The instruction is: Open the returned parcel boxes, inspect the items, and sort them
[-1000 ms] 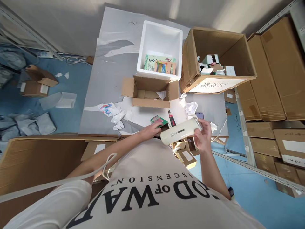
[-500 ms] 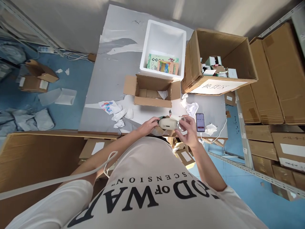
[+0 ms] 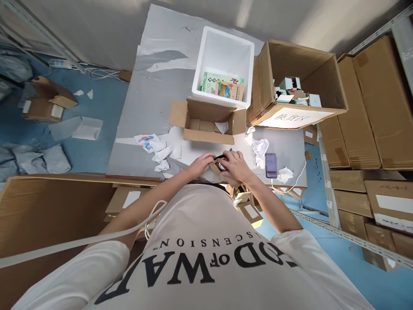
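Left hand (image 3: 203,163) grips a small box (image 3: 214,169), right hand (image 3: 238,166) clasps the bottle (image 3: 221,164) inside; beyond them, a carton (image 3: 208,136) holds paper (image 3: 222,127).

Bright light leaves pale glare on the grey wall (image 3: 213,9) (edges stretched)

Small brown box (image 3: 214,168) between the fingers (image 3: 206,158); shiny round bottle end (image 3: 221,165) within

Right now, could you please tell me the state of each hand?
Left hand: closed on the side of a small cardboard box.
Right hand: bent over the box's open end; whether it grips anything cannot be told.
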The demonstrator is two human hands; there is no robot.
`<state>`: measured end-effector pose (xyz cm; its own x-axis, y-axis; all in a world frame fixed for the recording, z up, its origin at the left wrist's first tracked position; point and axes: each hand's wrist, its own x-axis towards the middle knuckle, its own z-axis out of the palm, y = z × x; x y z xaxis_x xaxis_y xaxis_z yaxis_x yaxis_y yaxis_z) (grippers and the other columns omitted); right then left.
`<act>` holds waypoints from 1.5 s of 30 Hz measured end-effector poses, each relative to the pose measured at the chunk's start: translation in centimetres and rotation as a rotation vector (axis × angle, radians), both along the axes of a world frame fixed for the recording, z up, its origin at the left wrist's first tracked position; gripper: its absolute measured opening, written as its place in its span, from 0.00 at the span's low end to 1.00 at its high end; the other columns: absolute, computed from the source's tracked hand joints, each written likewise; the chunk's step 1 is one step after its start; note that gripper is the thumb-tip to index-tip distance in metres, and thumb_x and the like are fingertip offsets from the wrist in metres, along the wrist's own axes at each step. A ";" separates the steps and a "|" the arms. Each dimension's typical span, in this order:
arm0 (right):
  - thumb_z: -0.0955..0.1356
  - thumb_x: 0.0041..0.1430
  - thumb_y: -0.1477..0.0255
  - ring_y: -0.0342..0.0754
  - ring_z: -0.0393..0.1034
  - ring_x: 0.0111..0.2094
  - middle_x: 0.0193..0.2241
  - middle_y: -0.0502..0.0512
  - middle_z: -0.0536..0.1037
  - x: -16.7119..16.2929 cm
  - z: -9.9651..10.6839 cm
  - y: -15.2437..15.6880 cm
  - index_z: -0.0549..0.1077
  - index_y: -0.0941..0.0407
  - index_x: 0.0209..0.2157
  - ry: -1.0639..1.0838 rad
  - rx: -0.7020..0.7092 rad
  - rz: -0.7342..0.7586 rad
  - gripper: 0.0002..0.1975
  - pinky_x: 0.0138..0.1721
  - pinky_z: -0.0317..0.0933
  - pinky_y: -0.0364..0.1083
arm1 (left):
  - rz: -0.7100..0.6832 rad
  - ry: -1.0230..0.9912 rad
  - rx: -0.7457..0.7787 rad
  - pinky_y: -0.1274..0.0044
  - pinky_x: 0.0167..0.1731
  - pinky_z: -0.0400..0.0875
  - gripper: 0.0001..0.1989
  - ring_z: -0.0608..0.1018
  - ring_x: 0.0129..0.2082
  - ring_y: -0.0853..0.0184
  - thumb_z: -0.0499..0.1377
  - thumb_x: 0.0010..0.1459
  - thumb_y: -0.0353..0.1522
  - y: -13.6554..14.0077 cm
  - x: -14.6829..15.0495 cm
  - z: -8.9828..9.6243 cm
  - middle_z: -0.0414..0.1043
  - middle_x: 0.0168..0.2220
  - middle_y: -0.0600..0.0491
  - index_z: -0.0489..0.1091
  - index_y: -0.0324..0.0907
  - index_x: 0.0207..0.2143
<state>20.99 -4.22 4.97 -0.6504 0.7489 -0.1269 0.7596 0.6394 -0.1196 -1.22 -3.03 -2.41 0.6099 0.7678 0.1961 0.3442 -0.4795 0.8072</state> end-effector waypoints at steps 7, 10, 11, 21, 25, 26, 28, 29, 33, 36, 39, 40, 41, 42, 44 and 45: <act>0.72 0.52 0.55 0.67 0.52 0.62 0.66 0.67 0.52 1.6 -0.5 0.1 0.61 0.51 0.63 0.246 -0.252 -0.021 0.39 0.57 0.53 0.65 | 0.144 -0.034 -0.082 0.67 0.49 0.70 0.14 0.73 0.50 0.60 0.57 0.59 0.41 -0.5 1.5 0.5 0.69 0.48 0.45 0.68 0.41 0.42; 0.66 0.58 0.67 0.58 0.61 0.60 0.66 0.64 0.51 3.0 -1.1 -0.3 0.53 0.50 0.66 0.514 -0.381 -0.175 0.35 0.54 0.63 0.58 | 0.220 -0.049 -0.081 0.67 0.48 0.70 0.15 0.74 0.48 0.60 0.57 0.59 0.39 -0.9 2.4 0.3 0.70 0.45 0.46 0.65 0.42 0.45; 0.65 0.59 0.69 0.55 0.64 0.58 0.66 0.64 0.53 3.4 -1.4 -0.6 0.51 0.49 0.66 0.589 -0.402 -0.246 0.35 0.52 0.66 0.57 | 0.245 -0.063 -0.088 0.67 0.48 0.70 0.16 0.74 0.47 0.60 0.58 0.59 0.38 -1.0 2.5 0.2 0.70 0.45 0.46 0.64 0.41 0.47; 0.71 0.45 0.82 0.64 0.42 0.69 0.70 0.65 0.43 4.7 -2.2 -0.8 0.47 0.53 0.68 0.255 -0.277 0.126 0.51 0.63 0.51 0.64 | 0.090 -0.053 0.013 0.66 0.55 0.68 0.16 0.69 0.58 0.61 0.47 0.64 0.30 0.2 2.2 0.5 0.63 0.59 0.43 0.72 0.42 0.48; 0.69 0.53 0.80 0.60 0.50 0.67 0.68 0.62 0.52 5.0 -2.2 -0.3 0.55 0.52 0.65 0.264 -0.284 0.145 0.39 0.62 0.56 0.60 | 0.041 -0.033 0.004 0.65 0.57 0.67 0.17 0.69 0.58 0.61 0.48 0.64 0.29 0.1 2.3 0.8 0.62 0.59 0.43 0.73 0.42 0.48; 0.68 0.57 0.76 0.58 0.54 0.65 0.66 0.61 0.57 4.9 -2.3 -0.3 0.59 0.52 0.63 0.312 -0.299 0.109 0.33 0.61 0.58 0.58 | 0.038 -0.040 -0.010 0.65 0.57 0.66 0.17 0.69 0.59 0.61 0.48 0.64 0.30 -0.1 2.3 0.9 0.62 0.60 0.44 0.72 0.42 0.48; 0.66 0.62 0.69 0.55 0.62 0.61 0.59 0.60 0.68 4.4 -2.6 -0.1 0.63 0.52 0.60 0.438 -0.309 -0.040 0.25 0.58 0.62 0.56 | 0.038 -0.067 -0.055 0.64 0.58 0.65 0.17 0.68 0.60 0.60 0.48 0.64 0.31 -0.6 2.5 0.7 0.62 0.60 0.43 0.69 0.42 0.52; 0.65 0.63 0.65 0.55 0.64 0.59 0.57 0.61 0.70 4.1 -2.7 0.0 0.63 0.53 0.60 0.501 -0.292 -0.131 0.25 0.57 0.63 0.56 | 0.051 -0.094 -0.087 0.63 0.59 0.64 0.19 0.68 0.60 0.59 0.49 0.64 0.33 -0.9 2.5 0.5 0.63 0.60 0.42 0.65 0.42 0.56; 0.62 0.65 0.59 0.57 0.59 0.62 0.60 0.64 0.65 2.5 -3.0 0.6 0.57 0.55 0.64 0.595 -0.224 -0.162 0.29 0.60 0.58 0.60 | 0.183 -0.261 -0.245 0.61 0.58 0.63 0.33 0.67 0.61 0.58 0.52 0.64 0.38 -1.9 2.8 -0.6 0.60 0.62 0.35 0.43 0.39 0.66; 0.59 0.66 0.60 0.57 0.60 0.60 0.57 0.63 0.67 2.1 -3.3 1.1 0.63 0.53 0.61 0.580 -0.260 -0.044 0.25 0.60 0.57 0.61 | 0.227 -0.290 -0.351 0.62 0.58 0.63 0.32 0.66 0.62 0.59 0.52 0.64 0.41 -2.2 2.9 -1.3 0.60 0.62 0.36 0.46 0.40 0.65; 0.61 0.64 0.58 0.57 0.65 0.54 0.52 0.62 0.71 2.1 -3.7 1.4 0.66 0.52 0.59 0.613 -0.283 -0.085 0.24 0.56 0.61 0.61 | 0.262 -0.239 -0.427 0.64 0.57 0.65 0.26 0.69 0.58 0.60 0.50 0.64 0.43 -2.4 2.9 -1.5 0.64 0.59 0.40 0.56 0.40 0.60; 0.62 0.64 0.58 0.57 0.65 0.53 0.50 0.62 0.71 2.0 -3.8 1.4 0.67 0.51 0.58 0.617 -0.285 -0.085 0.24 0.56 0.60 0.62 | 0.267 -0.224 -0.438 0.64 0.56 0.66 0.25 0.70 0.57 0.60 0.50 0.65 0.43 -2.4 2.9 -1.5 0.65 0.58 0.40 0.58 0.40 0.59; 0.62 0.64 0.58 0.56 0.66 0.52 0.50 0.62 0.72 1.9 -3.8 1.4 0.68 0.51 0.58 0.609 -0.284 -0.068 0.23 0.57 0.59 0.63 | 0.265 -0.213 -0.440 0.64 0.56 0.66 0.25 0.71 0.56 0.60 0.49 0.65 0.43 -2.4 2.9 -1.5 0.66 0.58 0.41 0.59 0.40 0.59; 0.61 0.65 0.59 0.56 0.66 0.52 0.49 0.61 0.72 1.8 -3.9 1.4 0.68 0.50 0.58 0.591 -0.279 -0.041 0.22 0.58 0.56 0.64 | 0.259 -0.207 -0.431 0.63 0.57 0.65 0.25 0.71 0.56 0.60 0.49 0.65 0.43 -2.4 3.0 -1.5 0.65 0.59 0.41 0.59 0.40 0.59; 0.59 0.67 0.62 0.57 0.63 0.56 0.53 0.62 0.71 1.4 -3.9 1.3 0.68 0.50 0.57 0.524 -0.258 0.000 0.21 0.61 0.50 0.67 | 0.250 -0.204 -0.400 0.63 0.60 0.62 0.26 0.68 0.60 0.59 0.47 0.66 0.42 -2.4 2.9 -1.5 0.63 0.61 0.41 0.58 0.40 0.61; 0.58 0.67 0.63 0.57 0.60 0.59 0.55 0.62 0.69 1.3 -3.9 1.3 0.68 0.49 0.58 0.483 -0.243 -0.003 0.21 0.61 0.49 0.68 | 0.249 -0.204 -0.386 0.62 0.61 0.60 0.26 0.66 0.62 0.59 0.46 0.66 0.42 -2.4 2.9 -1.5 0.62 0.62 0.41 0.58 0.40 0.62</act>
<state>22.25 -2.94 1.04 -0.6752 0.7374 0.0161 0.5836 0.5475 -0.5997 1.66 -5.44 -3.91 0.3774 0.9254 -0.0345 0.2266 -0.0561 0.9724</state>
